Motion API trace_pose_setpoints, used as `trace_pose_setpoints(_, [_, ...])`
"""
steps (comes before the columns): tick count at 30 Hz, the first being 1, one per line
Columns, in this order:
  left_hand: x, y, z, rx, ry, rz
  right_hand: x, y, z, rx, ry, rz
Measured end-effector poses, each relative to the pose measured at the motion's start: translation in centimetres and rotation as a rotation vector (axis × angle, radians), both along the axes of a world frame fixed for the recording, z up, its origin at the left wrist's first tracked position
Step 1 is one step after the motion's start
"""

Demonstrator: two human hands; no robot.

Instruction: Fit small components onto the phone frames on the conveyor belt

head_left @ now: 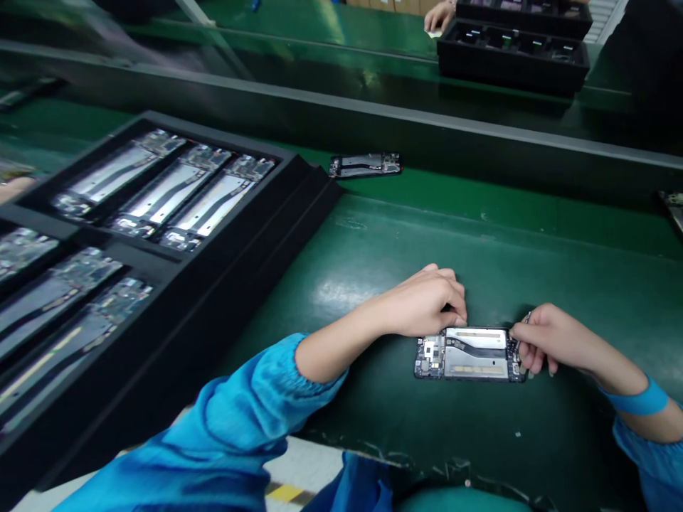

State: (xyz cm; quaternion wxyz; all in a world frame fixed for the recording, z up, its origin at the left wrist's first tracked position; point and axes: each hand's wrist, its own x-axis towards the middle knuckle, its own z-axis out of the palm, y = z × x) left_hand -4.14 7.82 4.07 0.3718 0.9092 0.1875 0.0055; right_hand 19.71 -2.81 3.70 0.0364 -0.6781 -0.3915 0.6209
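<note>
An opened phone point(474, 355) lies flat on the green mat, its circuit board, silver battery bay and dark flex cable facing up. My left hand point(430, 304) is closed with curled fingers at the phone's far edge, the fingertips touching it near the circuit board; their exact hold is partly hidden. At the phone's right end, my right hand point(552, 340) pinches a thin metal tool point(527, 317) that looks like tweezers. Its tip meets the small parts there, too small to make out. A blue band circles my right wrist.
Left stands a large black tray point(272, 206) with several opened phones in its slots. Another opened phone point(366, 165) lies beyond it, near a long raised rail point(480, 128). Across the rail are a co-worker's hand point(440, 16) and stacked black trays point(512, 60).
</note>
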Motion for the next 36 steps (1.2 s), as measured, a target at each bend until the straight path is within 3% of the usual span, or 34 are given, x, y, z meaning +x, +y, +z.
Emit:
trace_pose_setpoints(7, [5.6,-1.0,0.4,0.109,0.03,-0.047,-0.5,0.2,0.5,0.026,-0.001,-0.019])
trace_pose_setpoints(11, [7.1,-1.4,0.2,0.099,0.041,-0.017,-0.7,0.2,0.3,0.038,-0.003,-0.046])
trace_pose_setpoints(17, [5.7,-3.1,0.3,0.135,0.091,0.131,0.4,-0.8,-0.4,0.183,0.112,-0.136])
trace_pose_setpoints(22, [4.2,-5.1,-0.2,0.188,0.109,0.255,2.7,-1.9,-0.6,0.636,0.231,-0.4])
trace_pose_setpoints(25, [4.0,-5.9,-0.1,0.19,0.084,0.281,2.5,-2.3,-0.8,0.84,0.1,-0.298])
trace_pose_setpoints(27, [4.0,-6.5,0.2,0.158,0.023,0.325,1.6,-2.4,-1.1,0.833,0.11,-0.147])
trace_pose_setpoints(29, [4.0,-7.0,0.3,0.11,-0.074,0.395,0.4,-2.6,-1.5,0.816,0.173,-0.08])
trace_pose_setpoints(36, [4.2,-7.8,0.1,0.111,-0.223,0.509,-1.8,-2.9,-2.2,0.955,0.168,-0.199])
